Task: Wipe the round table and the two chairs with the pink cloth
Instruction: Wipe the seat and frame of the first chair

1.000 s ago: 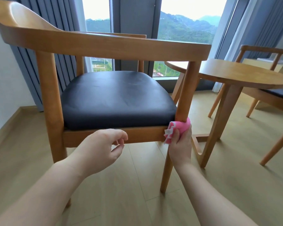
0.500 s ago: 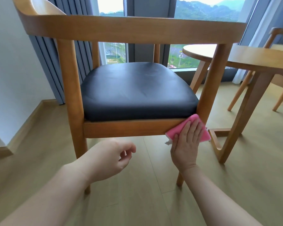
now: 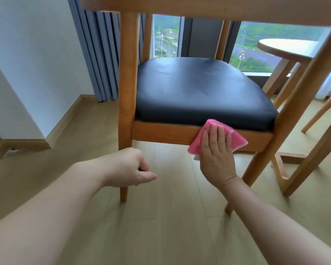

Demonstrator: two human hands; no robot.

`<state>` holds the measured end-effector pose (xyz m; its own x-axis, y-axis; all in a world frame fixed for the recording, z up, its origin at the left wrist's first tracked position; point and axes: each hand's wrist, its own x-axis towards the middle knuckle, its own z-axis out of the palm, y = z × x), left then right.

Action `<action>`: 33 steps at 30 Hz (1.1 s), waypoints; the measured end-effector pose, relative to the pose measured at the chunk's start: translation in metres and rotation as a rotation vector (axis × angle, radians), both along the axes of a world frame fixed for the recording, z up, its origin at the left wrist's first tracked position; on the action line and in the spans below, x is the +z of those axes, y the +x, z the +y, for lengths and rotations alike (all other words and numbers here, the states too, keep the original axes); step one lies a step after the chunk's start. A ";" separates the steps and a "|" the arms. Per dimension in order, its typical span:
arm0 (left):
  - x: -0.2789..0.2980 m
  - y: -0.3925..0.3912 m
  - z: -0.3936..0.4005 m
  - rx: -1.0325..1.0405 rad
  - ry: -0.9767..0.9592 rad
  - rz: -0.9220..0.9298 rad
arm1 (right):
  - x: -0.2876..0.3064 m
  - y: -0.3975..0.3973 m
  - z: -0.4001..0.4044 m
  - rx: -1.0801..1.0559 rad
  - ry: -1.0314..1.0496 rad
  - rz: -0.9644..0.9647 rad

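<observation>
Head view, right hand [image 3: 216, 159] flat, fingers straight, pressing pink cloth [image 3: 235, 138] on chair [image 3: 161, 133] rail, left hand [image 3: 130, 167] loosely curled, empty

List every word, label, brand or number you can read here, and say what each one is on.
None: no readable text anywhere.
The pink cloth, the chair, the round table and the curtain carry no print or labels.
The buildings through the window are too small and blurred to show any signs.
</observation>
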<state>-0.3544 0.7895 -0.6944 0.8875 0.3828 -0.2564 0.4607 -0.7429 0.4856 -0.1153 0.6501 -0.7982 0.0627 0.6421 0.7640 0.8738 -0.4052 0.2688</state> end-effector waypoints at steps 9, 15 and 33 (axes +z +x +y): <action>0.001 -0.043 0.028 0.074 0.031 0.028 | 0.014 -0.056 0.063 0.085 -0.072 -0.125; 0.004 -0.071 0.042 0.083 -0.028 0.036 | 0.017 -0.099 0.104 0.113 -0.105 -0.083; -0.009 -0.035 0.040 0.025 0.074 -0.033 | 0.018 -0.032 0.032 0.097 -0.183 -0.204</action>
